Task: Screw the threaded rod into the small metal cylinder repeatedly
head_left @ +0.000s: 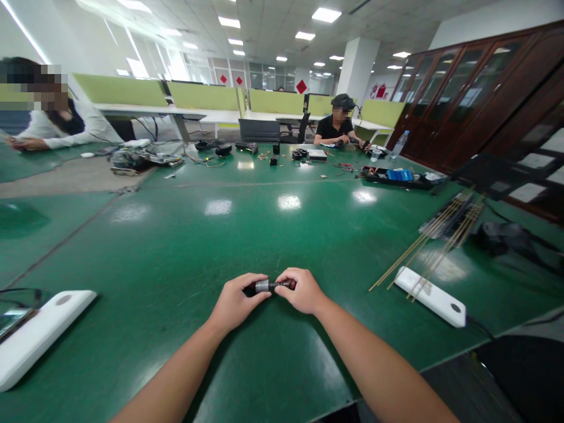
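Note:
Just above the green table, both hands meet around a short, slim dark and silver cylinder [262,286]. My left hand [235,302] pinches its left part between thumb and fingers, and a silver band shows beyond the fingertips. From its right side runs a thin dark ridged rod [282,284]. My right hand [304,291] is closed on the rod's right end, where something dark reddish shows between the fingers. Whether cylinder and rod are one piece, I cannot tell. The parts under my fingers are hidden.
White power strips [429,295] lie on both sides. Thin wooden sticks [423,235] cross the right one. A black tray with blue parts [399,175], loose electronics [141,157] and a bottle [400,144] stand farther back. Two people [335,130] sit at the far edge and left.

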A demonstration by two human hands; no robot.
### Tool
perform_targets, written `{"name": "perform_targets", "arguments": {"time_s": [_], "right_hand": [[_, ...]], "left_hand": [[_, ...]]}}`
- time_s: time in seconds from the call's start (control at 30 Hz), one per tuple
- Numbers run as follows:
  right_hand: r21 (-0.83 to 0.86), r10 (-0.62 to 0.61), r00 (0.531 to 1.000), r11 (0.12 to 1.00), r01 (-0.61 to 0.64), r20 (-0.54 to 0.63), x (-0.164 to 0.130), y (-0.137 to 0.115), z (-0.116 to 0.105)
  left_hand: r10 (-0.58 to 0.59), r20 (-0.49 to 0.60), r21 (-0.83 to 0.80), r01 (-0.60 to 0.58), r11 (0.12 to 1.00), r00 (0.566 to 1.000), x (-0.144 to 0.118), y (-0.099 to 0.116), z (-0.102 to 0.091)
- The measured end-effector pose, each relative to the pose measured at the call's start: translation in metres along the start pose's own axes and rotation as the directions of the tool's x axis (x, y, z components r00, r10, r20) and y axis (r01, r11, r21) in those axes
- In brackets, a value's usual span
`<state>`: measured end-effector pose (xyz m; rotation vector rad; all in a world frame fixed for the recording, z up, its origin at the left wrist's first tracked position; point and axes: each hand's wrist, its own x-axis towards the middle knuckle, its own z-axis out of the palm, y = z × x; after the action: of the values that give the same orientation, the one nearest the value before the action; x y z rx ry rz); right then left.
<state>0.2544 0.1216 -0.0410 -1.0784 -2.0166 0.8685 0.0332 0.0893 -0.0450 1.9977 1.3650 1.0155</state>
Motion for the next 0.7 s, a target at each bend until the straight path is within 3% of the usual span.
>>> {"name": "perform_targets", "arguments": {"time_s": [0.7], "right_hand": [[0.025, -0.019, 0.999, 1.000, 0.019, -0.036, -0.0065, 0.0033, 0.0010]], "left_hand": [[0.001, -0.004, -0.001, -0.001, 1.000, 1.000, -0.0023, -0.0012, -0.0007]]}}
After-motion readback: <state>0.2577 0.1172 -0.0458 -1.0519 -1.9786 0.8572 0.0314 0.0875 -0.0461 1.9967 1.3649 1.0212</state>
